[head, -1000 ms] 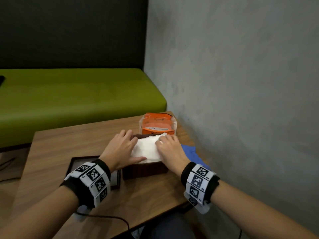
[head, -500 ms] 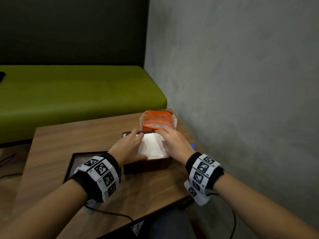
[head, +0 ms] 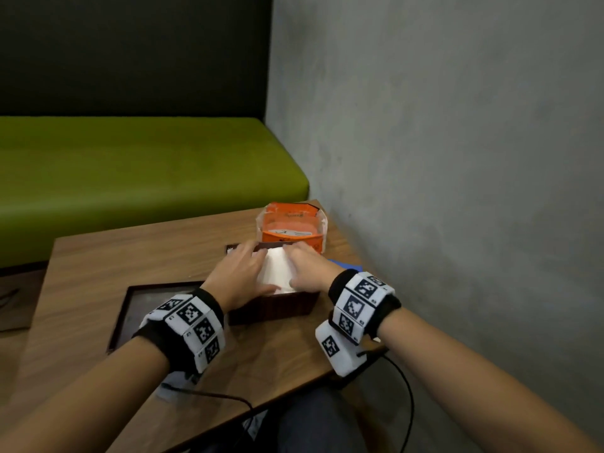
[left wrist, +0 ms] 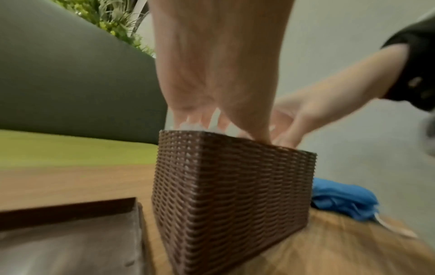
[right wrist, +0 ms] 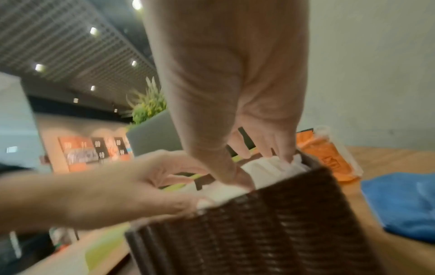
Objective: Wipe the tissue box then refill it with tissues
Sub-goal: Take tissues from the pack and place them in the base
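Hands come first: our left hand (head: 240, 276) and right hand (head: 309, 268) press flat, fingers extended, on white tissues (head: 276, 273) filling the brown woven tissue box (head: 274, 307) on the counter (head: 98, 266), orange tissue pack (head: 292, 228) beyond.

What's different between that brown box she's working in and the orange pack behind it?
The brown woven box is open-topped, with both hands pressing white tissues into it; the orange pack is clear-wrapped and untouched. The box is dark and rigid-looking; the pack is bright and glossy. The box lies nearer the person. Both rest on the wooden table.
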A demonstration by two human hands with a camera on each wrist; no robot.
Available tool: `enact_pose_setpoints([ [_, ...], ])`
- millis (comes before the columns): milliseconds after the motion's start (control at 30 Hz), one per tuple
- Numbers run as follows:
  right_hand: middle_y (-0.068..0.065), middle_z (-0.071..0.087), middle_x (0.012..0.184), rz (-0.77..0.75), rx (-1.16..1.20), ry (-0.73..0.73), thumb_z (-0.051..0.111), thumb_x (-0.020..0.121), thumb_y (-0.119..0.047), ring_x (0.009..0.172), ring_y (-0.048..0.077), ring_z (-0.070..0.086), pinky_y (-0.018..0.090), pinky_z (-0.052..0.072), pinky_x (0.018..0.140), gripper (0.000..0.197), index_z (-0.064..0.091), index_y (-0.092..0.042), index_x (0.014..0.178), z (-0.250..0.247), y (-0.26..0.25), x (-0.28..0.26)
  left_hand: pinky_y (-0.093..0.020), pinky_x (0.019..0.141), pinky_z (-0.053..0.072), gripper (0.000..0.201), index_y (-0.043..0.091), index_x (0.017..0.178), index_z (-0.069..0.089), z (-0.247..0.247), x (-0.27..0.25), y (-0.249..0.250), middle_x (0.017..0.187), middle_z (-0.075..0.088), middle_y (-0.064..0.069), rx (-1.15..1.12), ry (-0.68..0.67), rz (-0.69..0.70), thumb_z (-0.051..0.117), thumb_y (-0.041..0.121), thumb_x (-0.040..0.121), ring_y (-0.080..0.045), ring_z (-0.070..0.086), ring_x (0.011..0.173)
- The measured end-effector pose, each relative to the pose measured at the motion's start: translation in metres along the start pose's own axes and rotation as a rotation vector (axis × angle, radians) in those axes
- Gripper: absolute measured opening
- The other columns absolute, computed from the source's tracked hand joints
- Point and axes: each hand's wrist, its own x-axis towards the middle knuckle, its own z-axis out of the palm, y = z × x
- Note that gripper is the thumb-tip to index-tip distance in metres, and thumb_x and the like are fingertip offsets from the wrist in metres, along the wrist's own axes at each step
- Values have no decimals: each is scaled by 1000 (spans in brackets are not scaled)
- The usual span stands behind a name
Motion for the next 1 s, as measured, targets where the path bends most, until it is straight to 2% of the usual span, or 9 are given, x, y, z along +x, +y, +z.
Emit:
enact_pose_setpoints([
  [67,20,40,133,-57,-15,224,56,82,2,122,35,41,40,40,100,51,39,-2,129,-6,-1,-4,-41,73,49,60,6,97,61,-9,-7,4,98,59,-13,181,118,-36,64,59,70,-29,56,88],
  [100,22,43,129,-57,-56,268,59,82,0,117,37,45,42,42,96,47,43,-1,125,-5,-2,-5,-39,69,48,58,6,92,60,-11,-11,6,93,59,-13,224,147,-60,64,59,70,-29,56,84],
  [233,25,47,124,-37,-245,142,65,82,-13,113,41,48,44,42,94,49,41,4,121,5,-11,-9,-33,82,48,57,5,116,45,-1,-11,9,119,53,-14,100,86,-119,52,51,84,-27,55,108],
  [467,30,28,141,95,-97,-127,65,84,-21,131,42,32,44,36,105,82,11,2,142,13,-9,8,-32,77,49,51,5,117,45,2,-12,11,117,56,-13,125,10,-77,46,48,89,-28,60,104],
  [667,17,43,133,53,-49,-9,77,70,-34,123,33,40,44,41,101,76,38,-9,130,2,-6,15,-35,86,48,57,5,119,46,2,-11,11,127,42,-14,98,45,-86,51,50,85,-29,44,116],
  [800,19,39,139,67,-71,-87,67,81,-27,127,33,37,40,38,102,70,29,-5,136,5,-9,3,-39,96,40,52,3,123,39,5,-9,9,129,43,-18,-44,-62,-93,49,40,88,-34,46,118],
  [867,19,40,136,71,-89,67,61,84,-19,126,34,37,42,39,100,59,32,-4,133,7,-20,-14,-40,94,42,44,5,123,38,2,-9,7,127,46,-17,-162,-46,-83,48,32,89,-33,48,117],
  [933,19,51,122,-1,-172,330,55,84,-9,113,35,46,43,43,90,37,46,-3,119,13,-38,-37,-40,85,46,35,6,122,44,-6,-10,3,123,50,-15,-171,84,-47,44,21,90,-32,52,111],
  [1000,20,56,113,-149,-161,303,53,83,-3,103,37,51,45,46,83,28,51,-1,111,31,-60,-58,-41,72,48,28,4,113,53,-17,-10,-7,110,57,-16,-100,224,9,46,5,85,-33,57,98],
])
